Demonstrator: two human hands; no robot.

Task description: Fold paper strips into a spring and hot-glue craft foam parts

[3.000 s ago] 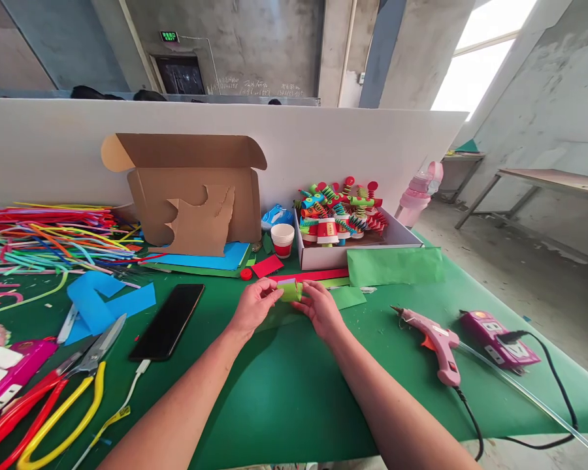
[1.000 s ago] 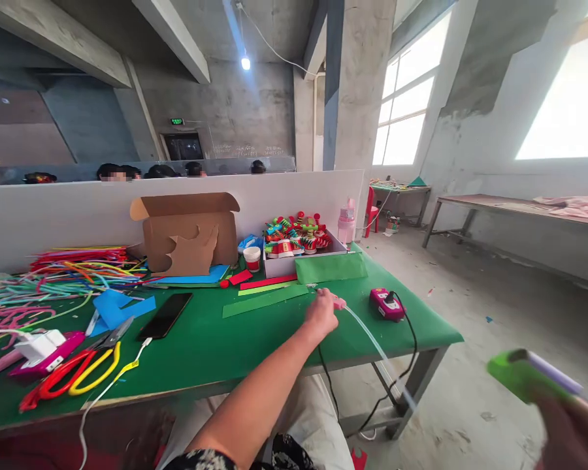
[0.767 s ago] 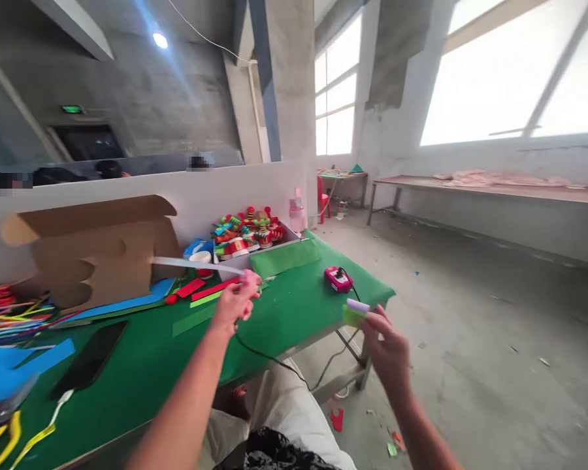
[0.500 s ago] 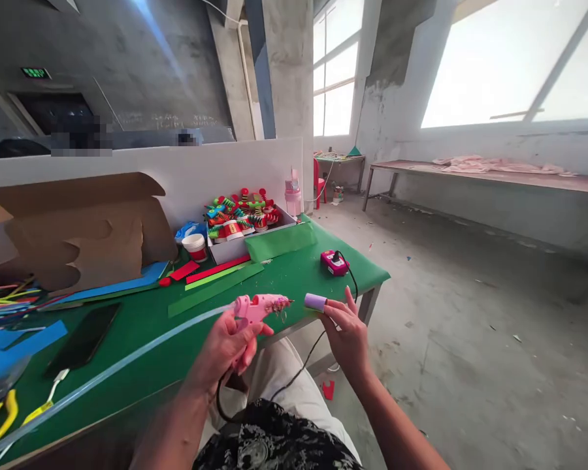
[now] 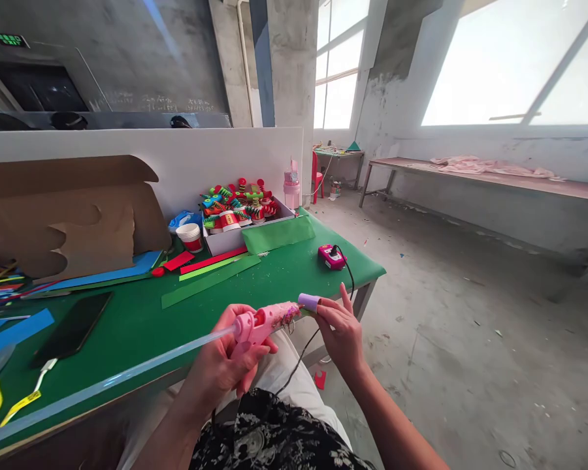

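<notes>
My left hand (image 5: 232, 359) is wrapped round the handle of a pink glue gun (image 5: 262, 323). A long translucent glue stick (image 5: 147, 365) runs out of its back end toward the lower left. The gun's front is crusted and its nozzle is at the edge of a small purple paper roll (image 5: 308, 301). Whether the tip touches the roll I cannot tell. My right hand (image 5: 340, 329) pinches that roll between thumb and fingers, with one finger raised. A bit of green shows under the roll.
On the green table (image 5: 274, 277) lie paper strips (image 5: 210, 281), a phone (image 5: 73, 326) and a pink power box (image 5: 332, 257) with a black cord. Farther back stand paper cups (image 5: 190, 236), a box of colourful crafts (image 5: 220, 244), a pink bottle (image 5: 291, 189) and cardboard (image 5: 93, 228).
The glue gun has tilted up and moved right, so its nozzle meets or nearly meets the purple roll. My right hand has shifted slightly left. The view has turned a little.
</notes>
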